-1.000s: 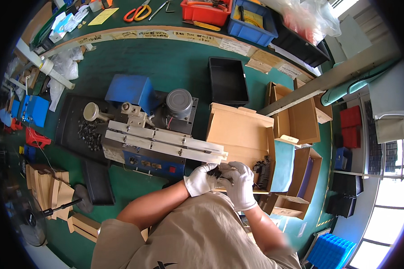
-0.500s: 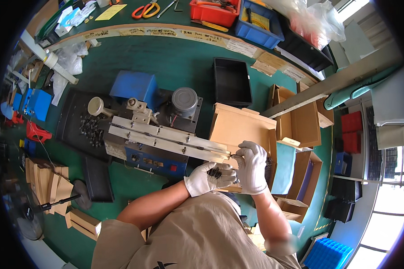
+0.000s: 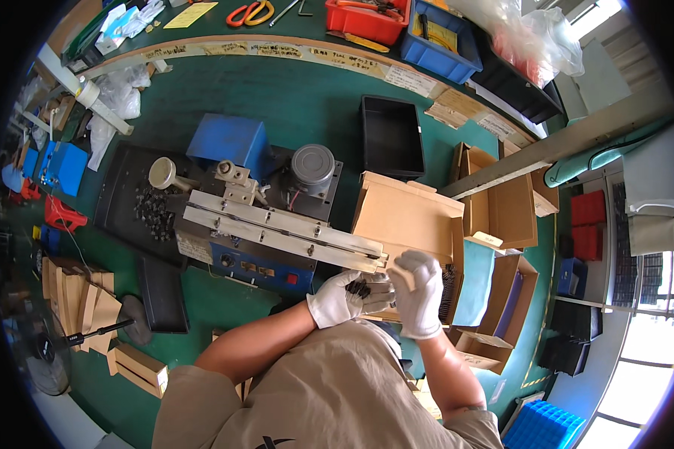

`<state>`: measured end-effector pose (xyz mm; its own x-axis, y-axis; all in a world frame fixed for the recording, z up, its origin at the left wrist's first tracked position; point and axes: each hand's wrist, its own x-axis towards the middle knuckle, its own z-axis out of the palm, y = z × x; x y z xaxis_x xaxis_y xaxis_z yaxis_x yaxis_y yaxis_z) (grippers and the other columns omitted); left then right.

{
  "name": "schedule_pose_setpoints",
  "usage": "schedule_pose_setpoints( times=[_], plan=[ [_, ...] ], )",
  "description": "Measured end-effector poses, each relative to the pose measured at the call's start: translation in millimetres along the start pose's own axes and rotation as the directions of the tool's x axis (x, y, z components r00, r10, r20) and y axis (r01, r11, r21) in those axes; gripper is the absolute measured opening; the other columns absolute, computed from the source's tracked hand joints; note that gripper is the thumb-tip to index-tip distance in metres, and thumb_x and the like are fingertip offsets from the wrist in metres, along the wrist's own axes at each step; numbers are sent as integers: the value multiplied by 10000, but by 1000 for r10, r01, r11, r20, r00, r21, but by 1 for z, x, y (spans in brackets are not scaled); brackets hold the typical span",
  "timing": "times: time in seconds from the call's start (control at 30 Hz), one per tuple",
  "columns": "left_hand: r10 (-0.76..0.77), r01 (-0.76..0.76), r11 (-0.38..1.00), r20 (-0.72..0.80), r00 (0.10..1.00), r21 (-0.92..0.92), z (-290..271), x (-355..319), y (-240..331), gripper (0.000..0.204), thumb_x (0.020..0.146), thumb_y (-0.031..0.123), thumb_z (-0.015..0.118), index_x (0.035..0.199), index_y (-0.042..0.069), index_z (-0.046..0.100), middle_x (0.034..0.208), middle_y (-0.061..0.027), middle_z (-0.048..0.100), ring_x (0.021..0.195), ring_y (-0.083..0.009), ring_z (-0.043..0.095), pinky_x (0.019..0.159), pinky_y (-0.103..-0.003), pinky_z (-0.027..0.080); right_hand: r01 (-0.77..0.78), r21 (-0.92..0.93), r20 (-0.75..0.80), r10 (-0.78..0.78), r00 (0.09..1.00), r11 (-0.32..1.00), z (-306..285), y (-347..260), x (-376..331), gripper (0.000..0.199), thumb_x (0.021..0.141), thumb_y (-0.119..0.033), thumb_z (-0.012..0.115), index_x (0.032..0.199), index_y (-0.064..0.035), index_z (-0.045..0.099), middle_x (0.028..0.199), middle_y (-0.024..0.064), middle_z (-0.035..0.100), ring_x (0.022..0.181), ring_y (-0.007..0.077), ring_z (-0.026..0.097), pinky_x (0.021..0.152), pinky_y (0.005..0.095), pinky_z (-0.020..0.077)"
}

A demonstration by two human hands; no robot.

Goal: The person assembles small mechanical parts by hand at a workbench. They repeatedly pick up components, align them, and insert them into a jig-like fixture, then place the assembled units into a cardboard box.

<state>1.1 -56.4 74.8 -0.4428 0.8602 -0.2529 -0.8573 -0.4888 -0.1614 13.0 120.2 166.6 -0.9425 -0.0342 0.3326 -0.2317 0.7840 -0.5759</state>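
Note:
My left hand [image 3: 344, 297], in a white glove, is cupped around a small bunch of dark parts [image 3: 361, 286] just below the end of a metal feed rail [image 3: 277, 233]. My right hand [image 3: 419, 294], also gloved, holds a small tan cardboard box [image 3: 406, 278] right beside the left hand's parts. Both hands meet in front of an open cardboard carton [image 3: 408, 221]. The rail belongs to a blue machine [image 3: 258, 266] with a grey motor [image 3: 312, 166].
A black tray [image 3: 127, 196] with loose dark parts lies left of the machine. An empty black bin [image 3: 392, 136] stands behind the carton. More open cartons [image 3: 502, 202] sit to the right. Flat tan boxes [image 3: 82, 295] are stacked at the left. Scissors [image 3: 251, 13] and bins line the back shelf.
My right hand has shifted slightly up and right with the small box; my left hand stayed at the rail's end, cupping the dark parts.

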Motion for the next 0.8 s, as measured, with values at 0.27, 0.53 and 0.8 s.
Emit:
schedule_pose_setpoints(
  times=[0.27,0.53,0.8],
  plan=[
    [39,-39,999,-56,998,11,-20,13,-3,390,1060,299,466,1301,18,590,1295,-154,634,1200,-295,595,1088,-452,435,-12,-134,99,25,995,991,22,-6,-43,358,655,-139,835,965,-87,663,1256,123,589,1203,366,534,1017,502,382],
    [-38,38,999,-52,998,9,-2,7,1,435,1073,332,446,1297,-18,573,1345,-226,596,1299,-361,548,1145,-502,416,-31,-78,135,42,990,996,-22,-1,-9,182,760,-8,712,922,-63,651,1122,131,648,1067,337,594,968,467,420],
    [-30,30,1000,-37,999,0,-3,3,0,462,1072,334,447,1347,-20,554,1348,-230,594,1309,-387,537,1146,-505,411,176,-293,33,-174,984,940,-10,1,25,262,714,4,702,940,-88,605,1065,82,620,1036,303,588,914,466,422]
  ],
)
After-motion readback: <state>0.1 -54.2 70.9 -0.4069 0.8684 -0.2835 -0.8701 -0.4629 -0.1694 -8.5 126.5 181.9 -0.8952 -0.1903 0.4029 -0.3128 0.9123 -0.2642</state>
